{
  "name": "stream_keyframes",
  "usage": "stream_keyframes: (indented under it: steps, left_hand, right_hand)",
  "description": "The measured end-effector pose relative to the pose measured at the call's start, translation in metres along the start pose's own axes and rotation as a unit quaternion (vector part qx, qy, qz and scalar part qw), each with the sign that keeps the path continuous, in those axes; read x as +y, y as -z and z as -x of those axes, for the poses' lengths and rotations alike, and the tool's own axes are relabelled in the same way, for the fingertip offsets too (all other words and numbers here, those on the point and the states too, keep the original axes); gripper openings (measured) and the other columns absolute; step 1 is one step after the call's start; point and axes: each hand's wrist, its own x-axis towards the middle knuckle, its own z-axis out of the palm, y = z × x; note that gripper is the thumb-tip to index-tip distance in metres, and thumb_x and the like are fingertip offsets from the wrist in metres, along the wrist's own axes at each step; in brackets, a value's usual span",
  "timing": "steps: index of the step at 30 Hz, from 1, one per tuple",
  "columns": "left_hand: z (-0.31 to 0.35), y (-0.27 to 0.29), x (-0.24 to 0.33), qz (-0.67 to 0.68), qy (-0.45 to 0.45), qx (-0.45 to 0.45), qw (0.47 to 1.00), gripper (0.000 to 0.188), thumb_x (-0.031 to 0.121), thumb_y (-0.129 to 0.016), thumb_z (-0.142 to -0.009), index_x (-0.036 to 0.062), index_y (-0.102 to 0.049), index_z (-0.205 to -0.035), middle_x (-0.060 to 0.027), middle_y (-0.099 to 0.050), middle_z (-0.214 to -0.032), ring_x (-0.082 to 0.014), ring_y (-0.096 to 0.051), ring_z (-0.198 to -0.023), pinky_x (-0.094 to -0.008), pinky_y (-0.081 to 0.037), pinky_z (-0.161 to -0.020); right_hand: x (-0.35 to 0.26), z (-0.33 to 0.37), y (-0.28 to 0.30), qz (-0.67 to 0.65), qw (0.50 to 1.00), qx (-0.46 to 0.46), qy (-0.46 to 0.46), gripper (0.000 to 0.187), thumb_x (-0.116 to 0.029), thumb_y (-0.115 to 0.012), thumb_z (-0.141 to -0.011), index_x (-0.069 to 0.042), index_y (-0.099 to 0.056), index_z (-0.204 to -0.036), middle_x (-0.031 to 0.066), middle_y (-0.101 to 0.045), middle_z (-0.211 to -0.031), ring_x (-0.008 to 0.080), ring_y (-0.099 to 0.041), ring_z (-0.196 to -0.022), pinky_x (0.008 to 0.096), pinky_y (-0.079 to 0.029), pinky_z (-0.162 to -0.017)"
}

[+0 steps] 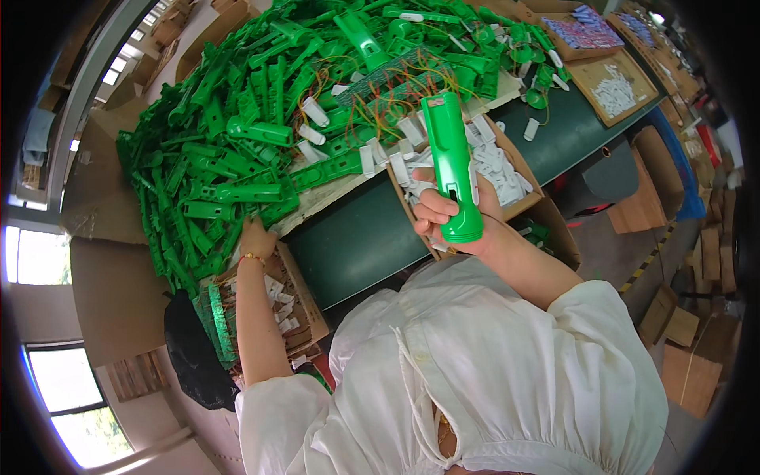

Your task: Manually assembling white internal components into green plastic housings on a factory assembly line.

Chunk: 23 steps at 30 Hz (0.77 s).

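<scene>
My right hand (441, 207) is closed around a green flashlight housing (450, 150), raised upright above the table with its threaded end down. A dark slot and a white piece along one side show on the housing. At the near left edge of a large heap of green housings (253, 131), my left hand (257, 239) touches the parts there. Its fingertips are lost among the green plastic, so its grip is not clear. Just below that hand stands a cardboard box (313, 305) with small white pieces in it.
Behind the raised housing, another carton holds white plastic pieces (503, 178). Circuit boards with red and yellow wires (396, 79) lie on the heap. A tray of small white parts (613, 95) and a box of purplish cylinders (582, 32) stand at the far right of the dark green table (356, 245).
</scene>
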Motion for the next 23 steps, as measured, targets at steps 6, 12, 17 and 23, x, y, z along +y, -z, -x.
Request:
stream_keyframes:
  steps: [6,12,17,23]
  left_hand:
    - [0.002,0.009,0.021,0.036,-0.079,-0.007,0.996,0.032,0.004,-0.06,-0.064,0.0007,-0.062,-0.095,-0.0202,-0.053,-0.106,-0.035,-0.054,-0.097,-0.04,-0.044,-0.083]
    - [0.019,0.011,0.032,0.051,-0.1,0.009,0.994,0.034,0.001,-0.06,-0.062,-0.0006,-0.06,-0.096,-0.0213,-0.054,-0.103,-0.0358,-0.053,-0.096,-0.0401,-0.043,-0.084]
    - [0.028,0.015,0.039,0.083,-0.077,0.099,0.989,0.054,0.001,-0.06,-0.062,0.0041,-0.049,-0.115,-0.0209,-0.051,-0.112,-0.0354,-0.049,-0.104,-0.0401,-0.041,-0.088]
    - [0.012,0.009,0.034,0.086,-0.013,-0.111,0.99,0.083,0.015,-0.06,-0.066,0.0129,-0.021,-0.139,-0.0222,-0.042,-0.129,-0.0392,-0.049,-0.108,-0.0434,-0.041,-0.089]
  right_hand:
    - [-0.017,0.009,0.004,0.04,0.994,-0.098,0.021,0.057,-0.049,-0.032,-0.088,-0.007,-0.049,-0.123,0.0025,-0.044,-0.061,0.0131,-0.039,-0.056,0.03,-0.035,-0.068]
    - [-0.035,0.018,0.006,0.019,0.993,-0.105,0.044,0.069,-0.058,-0.03,-0.085,-0.003,-0.048,-0.122,0.0092,-0.053,-0.071,0.0172,-0.047,-0.058,0.0336,-0.041,-0.068]
    - [-0.05,0.034,0.007,0.055,0.992,-0.102,0.055,0.073,-0.058,-0.026,-0.086,0.002,-0.045,-0.123,0.0131,-0.054,-0.073,0.019,-0.049,-0.058,0.0365,-0.043,-0.068]
    - [-0.072,0.067,0.008,0.149,0.981,-0.108,0.056,0.082,-0.063,-0.018,-0.084,0.004,-0.046,-0.123,0.0185,-0.059,-0.079,0.0245,-0.054,-0.066,0.0354,-0.043,-0.076]
